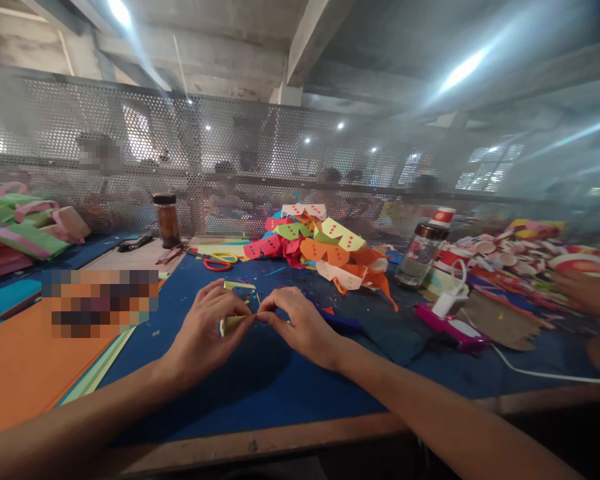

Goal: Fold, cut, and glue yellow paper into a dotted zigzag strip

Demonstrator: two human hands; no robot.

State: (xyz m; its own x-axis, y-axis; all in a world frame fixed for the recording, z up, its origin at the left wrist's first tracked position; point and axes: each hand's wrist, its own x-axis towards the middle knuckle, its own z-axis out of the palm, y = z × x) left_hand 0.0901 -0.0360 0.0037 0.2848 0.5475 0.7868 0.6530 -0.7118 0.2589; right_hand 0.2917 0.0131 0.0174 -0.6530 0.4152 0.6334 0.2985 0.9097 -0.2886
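Just above the blue table mat [190,407], both hands meet over a small strip of pale yellow paper [234,325]. My left hand [203,323] pinches the strip between thumb and fingers. My right hand [303,327] closes thumb and forefinger on its right tip. Part of the paper is hidden by the left fingers. Red-and-yellow-handled scissors [217,261] lie beyond the left hand. Behind the hands is a heap of bright folded paper cutouts [305,240] with punched or printed dots. A blue object [343,323], partly hidden, lies past my right hand.
Orange paper sheets [20,380] are stacked on the left, near a dark-filled jar [169,223]. Rightward stand a glass bottle [417,260] and a magenta power strip [453,328]. Another person's hand [585,293] reaches in at far right. A perforated screen [205,147] rises behind.
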